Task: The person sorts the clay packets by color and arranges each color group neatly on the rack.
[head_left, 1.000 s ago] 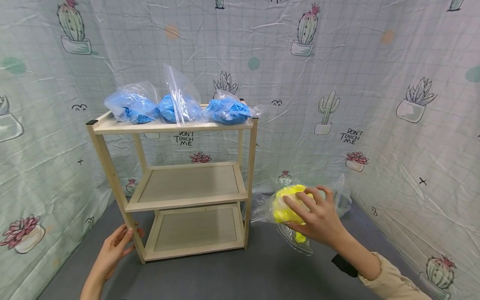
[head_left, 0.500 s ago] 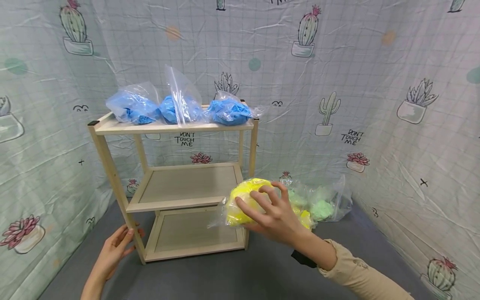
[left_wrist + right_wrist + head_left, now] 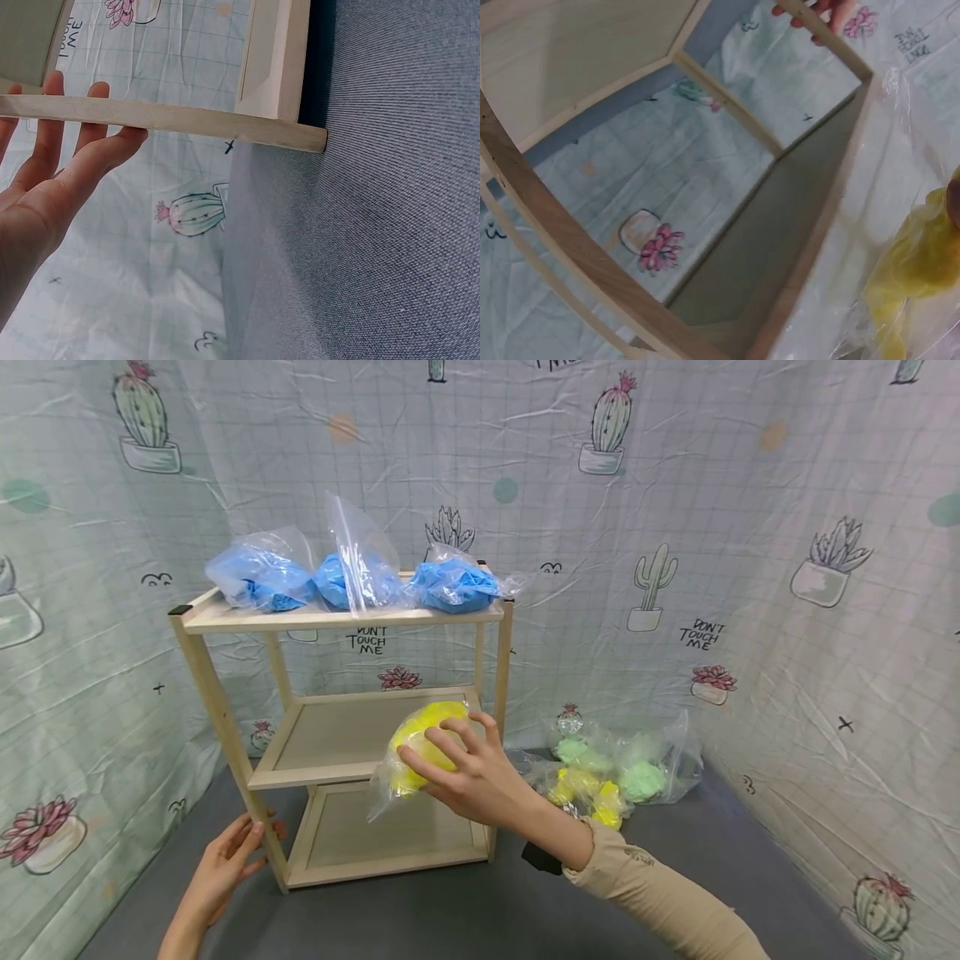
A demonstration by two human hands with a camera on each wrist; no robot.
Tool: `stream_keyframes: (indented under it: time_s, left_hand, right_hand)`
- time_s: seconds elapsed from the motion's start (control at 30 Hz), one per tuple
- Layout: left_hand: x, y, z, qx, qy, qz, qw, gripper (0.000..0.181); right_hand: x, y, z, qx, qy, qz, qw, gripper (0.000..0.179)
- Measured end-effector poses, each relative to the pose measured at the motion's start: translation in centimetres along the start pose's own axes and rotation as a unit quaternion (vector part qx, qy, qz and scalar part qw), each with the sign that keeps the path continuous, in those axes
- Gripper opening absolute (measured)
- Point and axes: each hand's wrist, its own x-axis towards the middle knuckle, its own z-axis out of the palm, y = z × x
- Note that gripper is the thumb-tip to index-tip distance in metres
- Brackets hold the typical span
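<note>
A clear plastic bag with bright yellow, lumpy contents is held by my right hand, in front of the middle tier of the wooden shelf rack. In the right wrist view the yellow bag hangs beside that tier, with only a fingertip showing. My left hand grips the rack's front left post low down. The left wrist view has the thumb on the near side of the post and the other fingers behind it.
Bags of crumpled blue material line the rack's top. On the dark grey cloth to the right lie bags with yellow contents and pale green contents. A cactus-print curtain surrounds the space.
My right hand has carried the yellow bag leftward from the pile at the right to the front of the middle tier. The left hand stays on the post.
</note>
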Motion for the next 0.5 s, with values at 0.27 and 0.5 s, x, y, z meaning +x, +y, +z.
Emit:
stream_keyframes:
  time_s: [0.27, 0.5]
  left_hand:
    - [0.0, 0.0, 0.1, 0.0, 0.003, 0.003, 1.0, 0.027]
    - [0.0, -0.1, 0.0, -0.003, 0.001, 0.009, 1.0, 0.027]
  right_hand:
    - [-0.1, 0.6, 2.3, -0.029, -0.04, 0.011, 0.9987, 0.059]
    - [-0.7, 0.4, 3.6, -0.042, -0.073, 0.032, 0.9959, 0.062]
